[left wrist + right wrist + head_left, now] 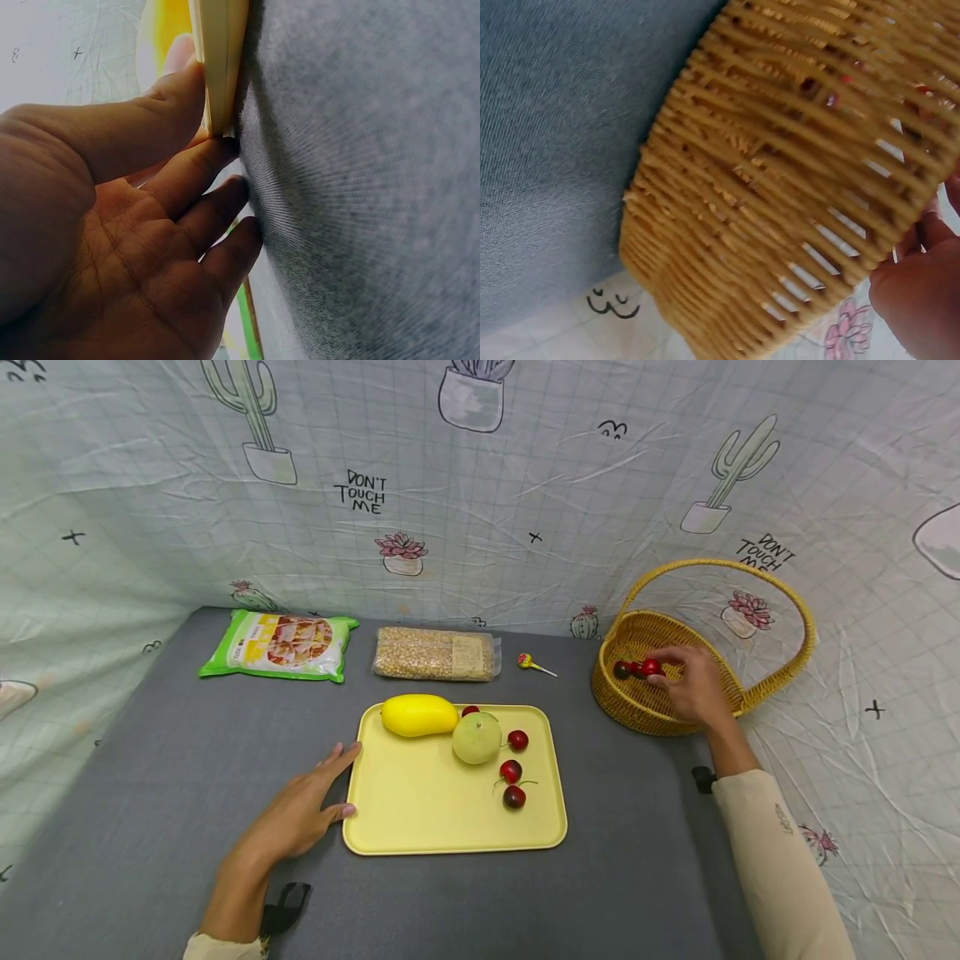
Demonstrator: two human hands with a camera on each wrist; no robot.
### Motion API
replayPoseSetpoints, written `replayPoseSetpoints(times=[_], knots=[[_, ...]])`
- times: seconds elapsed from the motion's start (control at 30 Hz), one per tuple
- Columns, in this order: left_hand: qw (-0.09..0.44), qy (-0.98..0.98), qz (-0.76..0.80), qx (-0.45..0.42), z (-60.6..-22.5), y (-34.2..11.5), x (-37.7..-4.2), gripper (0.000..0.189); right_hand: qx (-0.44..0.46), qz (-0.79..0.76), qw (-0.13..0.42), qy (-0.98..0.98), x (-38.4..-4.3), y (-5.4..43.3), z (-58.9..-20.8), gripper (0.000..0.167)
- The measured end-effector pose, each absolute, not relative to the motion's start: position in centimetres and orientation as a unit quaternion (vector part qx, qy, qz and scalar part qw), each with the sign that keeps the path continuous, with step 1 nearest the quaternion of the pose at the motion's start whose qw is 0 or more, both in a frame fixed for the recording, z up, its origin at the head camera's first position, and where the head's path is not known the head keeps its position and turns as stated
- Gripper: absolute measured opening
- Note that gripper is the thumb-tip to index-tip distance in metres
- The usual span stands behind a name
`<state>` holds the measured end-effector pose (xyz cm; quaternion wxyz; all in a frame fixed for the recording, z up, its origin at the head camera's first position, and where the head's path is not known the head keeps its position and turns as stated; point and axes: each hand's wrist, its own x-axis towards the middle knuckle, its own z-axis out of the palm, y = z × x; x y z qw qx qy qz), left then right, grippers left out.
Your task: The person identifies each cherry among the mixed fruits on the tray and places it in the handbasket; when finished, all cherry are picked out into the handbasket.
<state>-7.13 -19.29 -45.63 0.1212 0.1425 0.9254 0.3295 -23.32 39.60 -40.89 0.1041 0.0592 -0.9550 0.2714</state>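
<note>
Over the wicker basket point(633, 714) at the right, my right hand point(693, 685) pinches a dark red cherry point(652, 667) between thumb and fingers. More cherries point(622, 670) lie beside it in the basket. In the right wrist view the woven wall point(765, 165) hides most of that hand. My left hand point(303, 810) touches the left edge of the yellow tray point(420, 810), fingers spread and fairly straight. The left wrist view shows its thumb against the tray rim point(217, 75). On the tray are a yellow mango point(420, 716), a round pale green fruit point(477, 738) and several cherries point(511, 771).
Along the back of the grey table lie a green-edged food bag point(281, 646), a clear bag of grains point(437, 653) and a yellow-headed lollipop point(526, 661). The basket's tall handle point(712, 562) arches above my right hand. A cactus-print cloth point(480, 485) hangs behind.
</note>
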Motion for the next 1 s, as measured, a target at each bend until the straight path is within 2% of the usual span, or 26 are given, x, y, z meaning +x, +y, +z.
replayPoseSetpoints(times=[0.73, 1.0], knots=[[0.121, 0.924, 0.333, 0.142, -45.5, -19.2, -7.1, 0.088, 0.030, 0.239, 0.009, -0.971, -25.0, 41.2, -41.9, 0.030], [0.121, 0.925, 0.333, 0.139, -45.5, -19.3, -7.2, 0.088, 0.039, 0.221, 0.015, -0.974, -25.4, 41.2, -42.5, 0.028]])
